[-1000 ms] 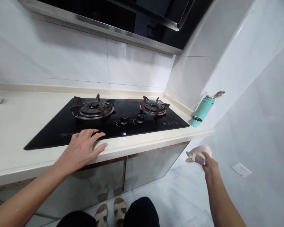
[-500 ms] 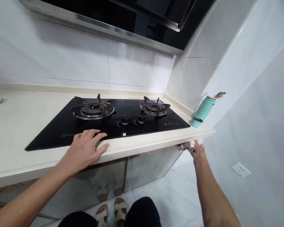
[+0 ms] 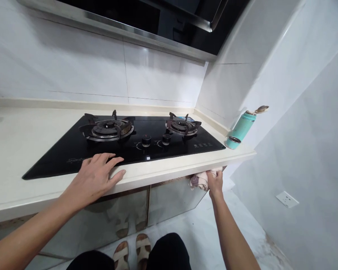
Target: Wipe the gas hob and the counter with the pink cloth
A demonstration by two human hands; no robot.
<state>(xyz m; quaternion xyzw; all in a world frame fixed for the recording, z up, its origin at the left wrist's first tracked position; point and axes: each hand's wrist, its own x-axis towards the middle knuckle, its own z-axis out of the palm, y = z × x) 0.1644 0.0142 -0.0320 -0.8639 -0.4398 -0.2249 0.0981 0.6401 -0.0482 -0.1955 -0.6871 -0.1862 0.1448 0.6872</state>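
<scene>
My left hand (image 3: 94, 178) lies flat and open on the front edge of the cream countertop (image 3: 19, 150), fingertips on the black glass gas hob (image 3: 129, 144). My right hand (image 3: 215, 179) is closed on a crumpled pinkish cloth (image 3: 199, 180) and presses it against the strip just under the counter's front lip, above the glossy cabinet doors (image 3: 174, 197). The hob has two burners and two knobs (image 3: 154, 140) at its front.
A teal flask (image 3: 240, 129) with its lid flipped up stands at the counter's right end, against the tiled wall. A range hood (image 3: 146, 18) hangs overhead. A wall socket (image 3: 287, 199) sits low on the right wall. My sandalled feet (image 3: 132, 253) stand on the pale floor.
My right hand rose with the cloth from beside the counter's right end, reached the underside of the lip, then slid left along it. The left hand stayed put.
</scene>
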